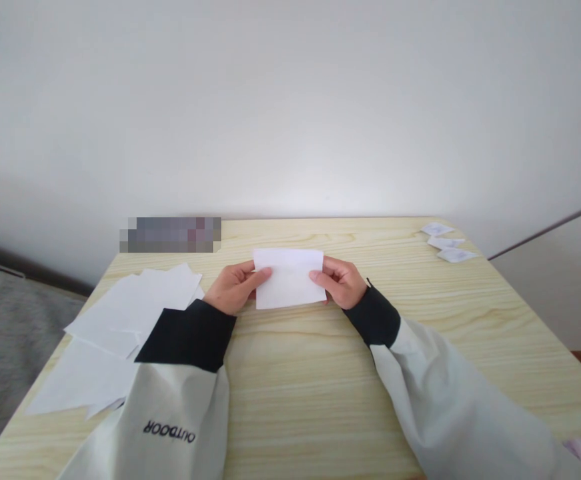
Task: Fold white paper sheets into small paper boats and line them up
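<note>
A folded white sheet of paper point(289, 277) is held just above the light wooden table point(320, 373), at its middle. My left hand point(234, 287) pinches the paper's left edge, thumb on top. My right hand point(340, 280) pinches the right edge the same way. Both hands are closed on the paper. Both arms wear pale sleeves with black cuffs.
A loose spread of white sheets point(120, 320) lies on the table's left side, reaching its edge. Three small folded paper pieces point(445, 243) sit at the far right corner. A blurred-out object point(170, 235) rests at the far left edge against the white wall.
</note>
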Action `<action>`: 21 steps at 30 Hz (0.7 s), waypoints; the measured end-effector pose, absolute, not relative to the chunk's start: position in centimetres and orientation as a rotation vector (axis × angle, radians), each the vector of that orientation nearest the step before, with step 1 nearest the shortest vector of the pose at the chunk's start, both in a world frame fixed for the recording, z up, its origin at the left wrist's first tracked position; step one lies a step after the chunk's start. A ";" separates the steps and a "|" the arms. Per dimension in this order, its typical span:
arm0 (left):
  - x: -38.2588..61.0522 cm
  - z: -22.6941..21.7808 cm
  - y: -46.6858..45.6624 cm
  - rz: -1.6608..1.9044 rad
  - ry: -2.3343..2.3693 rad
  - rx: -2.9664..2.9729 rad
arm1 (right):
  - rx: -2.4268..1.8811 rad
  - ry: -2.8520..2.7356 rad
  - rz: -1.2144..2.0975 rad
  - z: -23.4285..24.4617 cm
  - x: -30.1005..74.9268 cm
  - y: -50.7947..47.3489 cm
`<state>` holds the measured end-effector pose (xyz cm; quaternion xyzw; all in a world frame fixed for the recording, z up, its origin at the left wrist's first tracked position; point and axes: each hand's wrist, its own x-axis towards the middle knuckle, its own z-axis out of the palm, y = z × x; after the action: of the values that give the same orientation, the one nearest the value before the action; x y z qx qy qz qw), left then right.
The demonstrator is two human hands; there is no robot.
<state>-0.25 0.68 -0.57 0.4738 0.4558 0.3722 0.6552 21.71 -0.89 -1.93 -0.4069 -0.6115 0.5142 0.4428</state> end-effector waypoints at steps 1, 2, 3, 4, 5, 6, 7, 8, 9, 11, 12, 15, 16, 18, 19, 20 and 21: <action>-0.3 -0.6 0.6 0.835 1.026 1.090 | -0.988 -1.516 1.284 -1.9 21.7 -0.9; -0.3 -0.7 0.6 0.829 1.017 1.094 | -0.973 -1.513 1.291 -2.0 21.6 -0.8; -0.3 -0.8 0.6 0.829 1.007 1.085 | -0.968 -1.508 1.296 -2.0 21.7 -0.8; -0.4 -0.8 0.6 0.830 0.998 1.067 | -0.975 -1.506 1.296 -2.0 21.7 -0.8; -0.4 -0.8 0.7 0.828 0.990 1.049 | -0.984 -1.509 1.293 -2.0 21.8 -0.7; -0.5 -0.7 0.8 0.819 0.982 1.031 | -0.992 -1.510 1.284 -2.0 21.9 -0.7; -0.5 -0.5 0.9 0.797 0.972 1.010 | -1.000 -1.510 1.281 -2.0 22.0 -0.6; -0.6 -0.3 0.9 0.761 0.964 0.989 | -1.006 -1.507 1.288 -2.0 22.1 -0.6; -0.6 -0.1 1.0 0.716 0.959 0.958 | -1.011 -1.501 1.302 -1.9 22.2 -0.6; -0.6 0.3 1.0 0.663 0.948 0.899 | -1.018 -1.490 1.330 -1.9 22.3 -0.6; -0.5 0.5 1.0 0.665 0.949 0.889 | -1.021 -1.491 1.338 -1.9 22.3 -0.6; -0.4 0.3 0.7 0.705 0.985 0.950 | -1.034 -1.516 1.329 -1.9 22.3 -0.6; -0.3 0.2 0.6 0.720 0.999 0.992 | -1.040 -1.526 1.323 -1.9 22.2 -0.6; -0.3 -0.2 0.5 0.755 1.008 1.072 | -1.046 -1.537 1.313 -2.0 22.2 -0.6; -0.3 -0.3 0.5 0.768 0.997 1.096 | -1.042 -1.541 1.306 -2.0 22.2 -0.6; -0.4 -0.3 0.6 0.775 0.977 1.099 | -1.033 -1.545 1.297 -2.0 22.2 -0.6; -0.4 -0.3 0.7 0.770 0.953 1.082 | -1.020 -1.549 1.288 -2.0 22.2 -0.7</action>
<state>-0.40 0.66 -0.34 0.4828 0.4253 0.3436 0.6841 22.23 -0.68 -1.97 -0.4085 -0.6202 0.5157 0.4274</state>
